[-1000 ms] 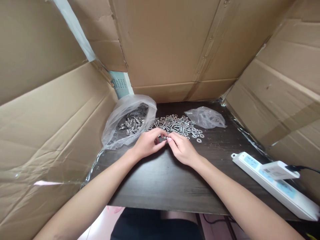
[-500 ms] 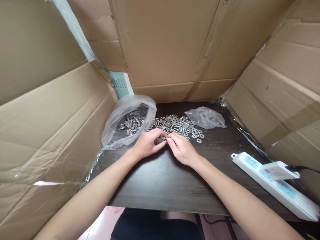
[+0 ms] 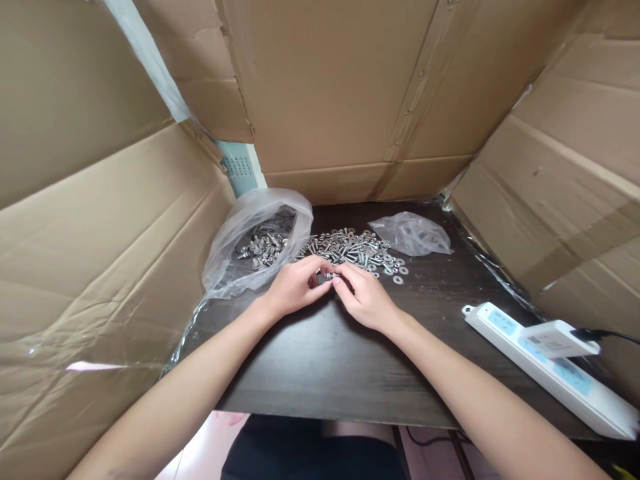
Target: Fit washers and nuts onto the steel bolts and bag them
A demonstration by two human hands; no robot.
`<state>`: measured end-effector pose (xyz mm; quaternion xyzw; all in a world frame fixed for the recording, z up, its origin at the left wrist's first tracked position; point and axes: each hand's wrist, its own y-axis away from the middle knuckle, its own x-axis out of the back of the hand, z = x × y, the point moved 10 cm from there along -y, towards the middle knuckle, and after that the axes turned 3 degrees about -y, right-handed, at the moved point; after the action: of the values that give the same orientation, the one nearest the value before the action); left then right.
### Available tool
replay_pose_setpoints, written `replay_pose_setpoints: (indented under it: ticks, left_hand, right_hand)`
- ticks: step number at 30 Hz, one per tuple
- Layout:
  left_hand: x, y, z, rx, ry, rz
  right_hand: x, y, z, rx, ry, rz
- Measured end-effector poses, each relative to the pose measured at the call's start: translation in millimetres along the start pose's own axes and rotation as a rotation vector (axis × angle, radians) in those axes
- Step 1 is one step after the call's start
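Observation:
My left hand [image 3: 295, 288] and my right hand [image 3: 366, 298] meet over the dark table [image 3: 325, 360], fingertips pinched together on a small metal bolt [image 3: 327, 275] with a nut or washer on it. Just behind the fingers lies a loose pile of bolts, nuts and washers [image 3: 353, 250]. To the left an open clear plastic bag [image 3: 250, 243] holds more metal hardware.
A crumpled, smaller plastic bag [image 3: 413, 235] lies at the back right. A white power strip [image 3: 550, 370] with a plugged-in white adapter [image 3: 557, 339] runs along the table's right front. Cardboard walls [image 3: 100, 220] enclose the table on the left, back and right.
Both hands stay pinched on the small bolt in the same spot; only the fingertips shift slightly.

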<state>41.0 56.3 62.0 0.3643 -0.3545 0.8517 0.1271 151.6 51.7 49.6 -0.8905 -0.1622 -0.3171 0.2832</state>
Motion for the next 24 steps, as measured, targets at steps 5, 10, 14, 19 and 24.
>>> replay_pose_setpoints:
  ticks: [5,10,14,19,24]
  left_hand:
    - [1.3,-0.6,1.9,-0.010,0.004,0.007]
    - [1.9,-0.9,2.5,-0.006,0.004,0.011]
    - [1.4,-0.2,1.6,-0.005,0.007,0.011]
    - [1.0,0.2,1.0,-0.005,0.005,0.012]
    - [0.7,0.1,1.8,-0.017,0.005,0.008]
  right_hand:
    - [-0.6,-0.5,-0.1,0.011,0.003,-0.004]
    - [-1.3,-0.2,0.7,0.015,0.005,-0.001]
    - [-1.9,-0.1,1.8,0.012,0.013,0.002]
    - [-2.4,-0.5,1.8,0.015,0.016,-0.005]
    - [-2.1,-0.3,1.0,0.022,0.026,-0.006]
